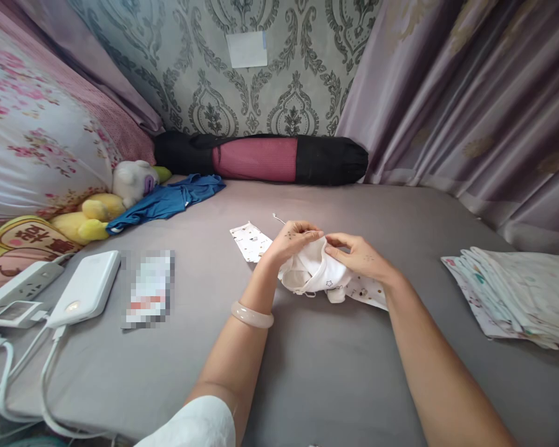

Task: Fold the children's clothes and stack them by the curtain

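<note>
A small white cloth garment with a printed star is bunched up between my hands, above the grey sheet. My left hand pinches its upper left edge, and a pale bangle circles that wrist. On the other side, my right hand grips the upper right edge between thumb and fingers. Beneath the garment lies a white printed cloth, its left end showing beyond my left hand and its right end under my right wrist. The exact kind of garment is hard to make out in its folds.
Folded cloths are stacked at the right. A white power bank, a power strip with cables and a blurred packet lie at left. Behind are a blue cloth, plush toys and a long black-and-pink bag.
</note>
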`<state>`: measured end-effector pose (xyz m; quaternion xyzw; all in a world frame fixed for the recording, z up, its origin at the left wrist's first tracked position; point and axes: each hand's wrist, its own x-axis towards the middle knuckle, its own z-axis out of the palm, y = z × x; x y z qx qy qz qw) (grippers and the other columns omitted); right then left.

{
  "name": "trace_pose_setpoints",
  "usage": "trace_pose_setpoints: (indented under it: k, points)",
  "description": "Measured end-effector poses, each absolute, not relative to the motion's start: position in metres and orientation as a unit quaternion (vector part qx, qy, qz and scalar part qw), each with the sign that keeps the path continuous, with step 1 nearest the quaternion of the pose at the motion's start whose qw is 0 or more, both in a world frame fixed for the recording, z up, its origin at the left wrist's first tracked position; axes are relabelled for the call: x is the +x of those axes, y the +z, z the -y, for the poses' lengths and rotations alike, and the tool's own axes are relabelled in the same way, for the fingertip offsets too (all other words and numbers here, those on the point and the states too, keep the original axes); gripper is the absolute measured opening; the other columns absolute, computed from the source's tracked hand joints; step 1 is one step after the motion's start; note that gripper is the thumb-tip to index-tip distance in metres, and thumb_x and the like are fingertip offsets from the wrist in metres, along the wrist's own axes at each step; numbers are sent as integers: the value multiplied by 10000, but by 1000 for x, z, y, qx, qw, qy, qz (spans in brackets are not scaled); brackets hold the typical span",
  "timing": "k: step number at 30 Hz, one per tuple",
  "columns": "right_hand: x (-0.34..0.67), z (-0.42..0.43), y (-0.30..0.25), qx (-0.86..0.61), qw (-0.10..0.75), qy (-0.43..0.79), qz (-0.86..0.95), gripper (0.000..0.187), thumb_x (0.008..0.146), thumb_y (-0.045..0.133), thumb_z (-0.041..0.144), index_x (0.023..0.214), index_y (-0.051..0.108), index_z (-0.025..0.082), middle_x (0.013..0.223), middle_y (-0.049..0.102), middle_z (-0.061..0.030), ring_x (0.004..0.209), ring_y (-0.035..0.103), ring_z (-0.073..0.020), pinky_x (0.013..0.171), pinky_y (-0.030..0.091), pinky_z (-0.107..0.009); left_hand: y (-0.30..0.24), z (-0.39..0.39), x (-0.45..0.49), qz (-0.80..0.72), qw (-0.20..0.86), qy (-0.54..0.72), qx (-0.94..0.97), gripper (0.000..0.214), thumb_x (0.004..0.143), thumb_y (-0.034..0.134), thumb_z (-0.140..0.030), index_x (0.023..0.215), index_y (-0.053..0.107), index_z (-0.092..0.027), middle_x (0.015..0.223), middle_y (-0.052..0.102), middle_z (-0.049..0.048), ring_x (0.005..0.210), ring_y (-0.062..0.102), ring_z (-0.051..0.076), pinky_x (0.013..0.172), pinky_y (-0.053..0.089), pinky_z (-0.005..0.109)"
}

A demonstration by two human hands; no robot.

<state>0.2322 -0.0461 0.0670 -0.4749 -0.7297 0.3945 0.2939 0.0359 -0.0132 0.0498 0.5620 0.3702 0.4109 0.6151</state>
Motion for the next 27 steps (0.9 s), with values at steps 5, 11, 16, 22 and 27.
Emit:
trace_pose_setpoints:
  k: [5,11,16,22,27]
  points:
    - [233,40,56,-483,330,399,706,342,877,592,446,1058,750,202,972,749,-37,890,674,-214,755,515,-298,54,13,33,-386,603,411,564,382,704,776,-490,811,695,-133,715,627,13,619,547,109,570,407,244]
    - [268,23,45,-577,446,248,638,379,862,569,491,974,742,173,911,742,-57,834,655,-216,744,498,-311,77,15,13,-436,477,484,590,348,765,732,-471,881,705,-145,826,682,34,741,589,126,672,449,245]
    - [290,17,41,-595,468,219,616,395,857,566,523,958,748,187,891,740,-46,837,656,-228,740,501,-318,72,10,0,-459,400,458,648,238,827,666,-364,952,717,-167,968,726,73,896,644,187,804,495,299]
    - [286,36,68,-584,432,264,634,404,878,578,544,1022,751,209,861,732,-26,802,650,-214,668,491,-285,56,4,6,-525,279,402,696,238,837,579,-172,1034,707,-205,1100,716,66,1047,629,226,965,469,368]
    - [279,52,91,-561,416,312,644,430,869,602,580,1043,754,217,888,739,-26,790,652,-203,640,490,-264,61,8,5,-508,267,338,746,326,847,528,-154,1129,683,-212,1172,703,54,993,635,227,975,469,393]
